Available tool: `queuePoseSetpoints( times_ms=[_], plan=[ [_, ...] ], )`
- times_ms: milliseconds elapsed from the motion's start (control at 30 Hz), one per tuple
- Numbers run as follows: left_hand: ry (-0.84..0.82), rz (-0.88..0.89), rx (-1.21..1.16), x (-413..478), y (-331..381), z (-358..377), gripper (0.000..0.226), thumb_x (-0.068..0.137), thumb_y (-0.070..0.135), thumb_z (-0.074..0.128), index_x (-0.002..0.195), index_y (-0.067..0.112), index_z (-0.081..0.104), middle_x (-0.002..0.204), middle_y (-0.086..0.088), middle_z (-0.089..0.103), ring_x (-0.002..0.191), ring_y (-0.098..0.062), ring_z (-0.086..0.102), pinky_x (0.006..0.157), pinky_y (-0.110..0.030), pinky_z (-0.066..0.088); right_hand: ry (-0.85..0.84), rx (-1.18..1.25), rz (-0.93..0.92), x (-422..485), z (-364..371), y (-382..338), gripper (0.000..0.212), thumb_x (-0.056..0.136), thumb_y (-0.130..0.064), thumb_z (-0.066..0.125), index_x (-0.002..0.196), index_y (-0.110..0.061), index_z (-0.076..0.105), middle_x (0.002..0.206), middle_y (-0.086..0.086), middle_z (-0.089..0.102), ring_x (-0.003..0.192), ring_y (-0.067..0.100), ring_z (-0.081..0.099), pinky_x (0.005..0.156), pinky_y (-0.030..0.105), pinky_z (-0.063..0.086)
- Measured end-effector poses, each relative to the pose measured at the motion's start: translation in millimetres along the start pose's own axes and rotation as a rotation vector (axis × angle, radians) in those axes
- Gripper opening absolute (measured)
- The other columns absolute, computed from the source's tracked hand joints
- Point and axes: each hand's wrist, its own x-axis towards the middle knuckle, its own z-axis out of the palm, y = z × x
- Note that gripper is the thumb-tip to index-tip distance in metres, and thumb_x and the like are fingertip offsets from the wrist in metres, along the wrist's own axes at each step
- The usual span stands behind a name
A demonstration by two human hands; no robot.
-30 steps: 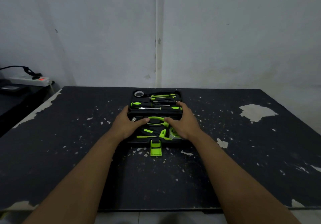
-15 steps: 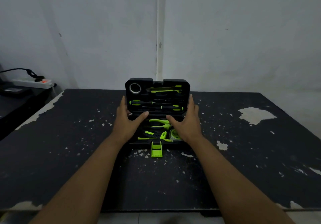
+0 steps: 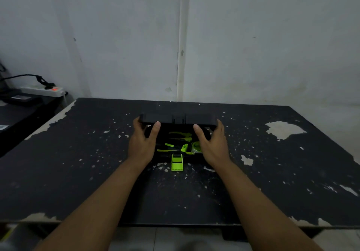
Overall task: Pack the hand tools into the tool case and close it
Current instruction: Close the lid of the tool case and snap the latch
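Head view: left hand [image 3: 141, 145] and right hand [image 3: 214, 146] pinch the ends of the half-shut lid [image 3: 178, 118]. Pliers [image 3: 180, 135] lie between their fingers [image 3: 197, 129].

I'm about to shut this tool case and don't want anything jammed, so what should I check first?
Grip: left hand and right hand hold the lid ends: ok.
Thumbs out of the closing gap: both under the lid edge: not ok.
Pliers and tape measure flush in the base: cannot tell.
Green latch folded out on the table, clear of the rim: ok.
Tools inside the lid secure: hidden, cannot tell.
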Motion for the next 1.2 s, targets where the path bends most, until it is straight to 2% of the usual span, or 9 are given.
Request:
queuePoseSetpoints(
  times_ms=[100, 200, 333, 500, 667, 767, 900, 1033, 1200],
  plan=[
    [-0.007, -0.029, -0.079, -9, -6, -1, 0.07, 0.089, 0.078, 0.052, 0.142, 0.036, 0.035, 0.124, 0.011, 0.068, 0.109, -0.008, 0.065, 0.094, -0.027, 0.048, -0.05, 0.092, 0.018, -16, -1, 10, 0.099, 0.078, -0.087, 0.063, 0.158, -0.036, 0.032, 0.153, -0.011, 0.048, 0.135, 0.008, 0.055, 0.114, 0.039, 0.048],
    [-0.037, -0.066, -0.128, -14, -10, -4, 0.072, 0.084, 0.073, 0.063, 0.141, 0.038, 0.038, 0.122, 0.012, 0.069, 0.108, 0.005, 0.065, 0.09, -0.013, 0.05, -0.09, 0.134, 0.051, -25, -4, 12, 0.108, 0.072, -0.085, 0.071, 0.16, -0.041, 0.025, 0.153, -0.014, 0.051, 0.136, 0.004, 0.052, 0.115, 0.034, 0.045],
    [-0.055, -0.098, -0.169, -15, -16, -13, 0.079, 0.07, 0.073, 0.076, 0.135, 0.041, 0.046, 0.123, 0.017, 0.068, 0.113, -0.002, 0.067, 0.097, -0.028, 0.053, -0.155, 0.168, 0.086, -29, -15, 10, 0.103, 0.075, -0.066, 0.085, 0.158, -0.049, 0.026, 0.15, -0.016, 0.055, 0.135, 0.006, 0.055, 0.114, 0.033, 0.046],
    [-0.121, -0.092, -0.108, -18, -18, -23, 0.09, 0.062, 0.065, 0.086, 0.138, 0.036, 0.046, 0.125, 0.018, 0.065, 0.114, 0.003, 0.062, 0.093, -0.018, 0.049, -0.189, 0.166, 0.028, -34, -22, 10, 0.096, 0.077, -0.042, 0.093, 0.153, -0.056, 0.037, 0.151, -0.023, 0.051, 0.136, -0.003, 0.051, 0.11, 0.024, 0.045],
    [-0.162, -0.066, -0.084, -19, -23, -24, 0.092, 0.056, 0.054, 0.096, 0.13, 0.037, 0.044, 0.127, 0.02, 0.062, 0.118, 0.003, 0.061, 0.099, -0.02, 0.049, -0.21, 0.027, -0.06, -32, -20, 18, 0.089, 0.075, -0.046, 0.09, 0.15, -0.057, 0.043, 0.157, -0.018, 0.046, 0.149, 0.011, 0.043, 0.12, 0.047, 0.042],
    [-0.178, -0.044, -0.082, -19, -26, -27, 0.104, 0.052, 0.053, 0.1, 0.138, 0.039, 0.043, 0.135, 0.022, 0.058, 0.126, 0.002, 0.057, 0.108, -0.025, 0.048, -0.215, -0.017, -0.054, -33, -20, 17, 0.086, 0.075, -0.053, 0.089, 0.147, -0.065, 0.043, 0.165, -0.009, 0.038, 0.156, 0.015, 0.032, 0.124, 0.051, 0.037],
    [-0.31, 0.059, -0.019, -19, -29, -32, 0.118, 0.054, 0.032, 0.105, 0.15, 0.053, 0.039, 0.144, 0.022, 0.056, 0.132, 0.0, 0.056, 0.111, -0.027, 0.047, -0.25, -0.052, -0.037, -35, -21, 10, 0.073, 0.075, -0.055, 0.09, 0.136, -0.068, 0.053, 0.172, -0.005, 0.025, 0.157, 0.017, 0.029, 0.125, 0.048, 0.036],
    [-0.253, 0.11, 0.079, -18, -34, -30, 0.106, 0.051, 0.044, 0.104, 0.143, 0.049, 0.052, 0.152, 0.008, 0.047, 0.141, -0.011, 0.047, 0.12, -0.043, 0.042, -0.228, -0.098, -0.031, -38, -23, 4, 0.061, 0.077, -0.05, 0.09, 0.129, -0.065, 0.063, 0.175, -0.003, 0.021, 0.157, 0.015, 0.029, 0.125, 0.033, 0.03],
    [-0.255, 0.146, 0.115, -16, -35, -30, 0.1, 0.055, 0.045, 0.102, 0.141, 0.042, 0.054, 0.141, 0.015, 0.052, 0.129, -0.004, 0.054, 0.115, -0.034, 0.046, -0.203, -0.096, -0.041, -40, -23, 0, 0.052, 0.08, -0.045, 0.089, 0.125, -0.06, 0.069, 0.173, -0.002, 0.026, 0.153, 0.011, 0.036, 0.116, 0.018, 0.028]
  ],
)
